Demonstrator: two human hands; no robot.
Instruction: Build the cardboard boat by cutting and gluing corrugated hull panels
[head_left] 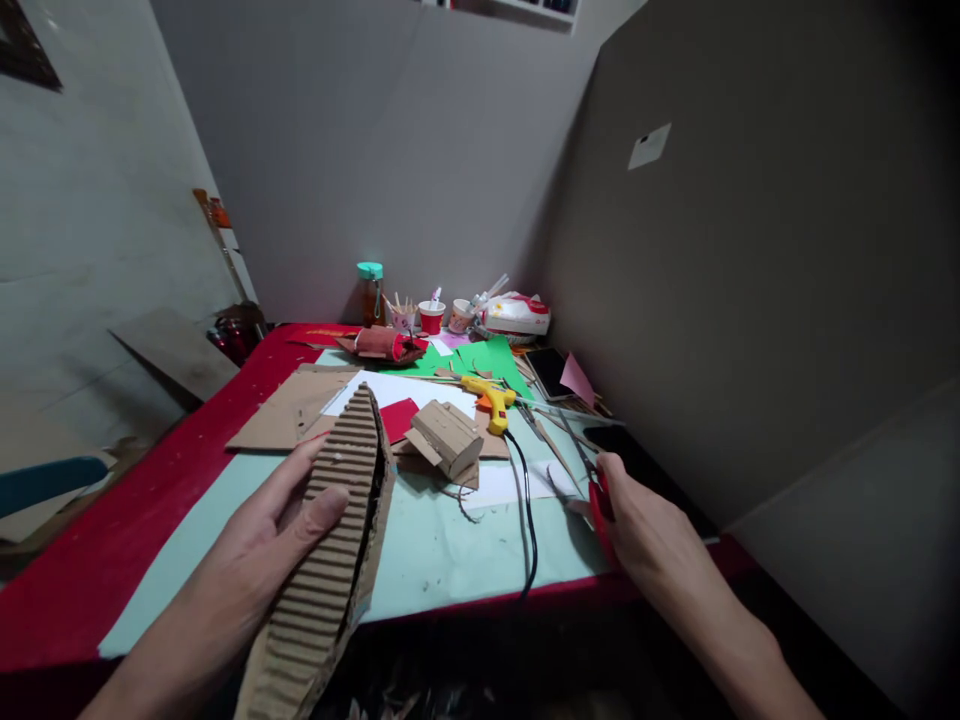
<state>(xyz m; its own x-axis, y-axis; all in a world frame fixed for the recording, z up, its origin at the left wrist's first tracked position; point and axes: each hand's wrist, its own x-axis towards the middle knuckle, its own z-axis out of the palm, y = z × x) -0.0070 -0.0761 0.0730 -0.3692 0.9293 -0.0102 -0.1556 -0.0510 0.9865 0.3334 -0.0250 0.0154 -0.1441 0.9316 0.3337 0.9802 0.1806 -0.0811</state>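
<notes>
A long, pointed cardboard piece with a ridged face (330,560) is gripped by my left hand (277,530), thumb on the ridges and fingers behind its left edge. My right hand (622,510) is closed around the red handles of scissors (600,505) at the table's right side. The blades point up and away, and are dim and partly blurred. Between the hands, farther back, lies a small box-like cardboard form (448,438). Behind it rests a yellow glue gun (491,398), its black cord running toward the front edge.
A red model boat (379,343), a bottle (371,295), a red cup (431,318) and a tissue pack (516,315) stand at the back. Flat cardboard (274,405) lies left, a dark tablet (550,373) right. Grey panels rise behind and right of the table.
</notes>
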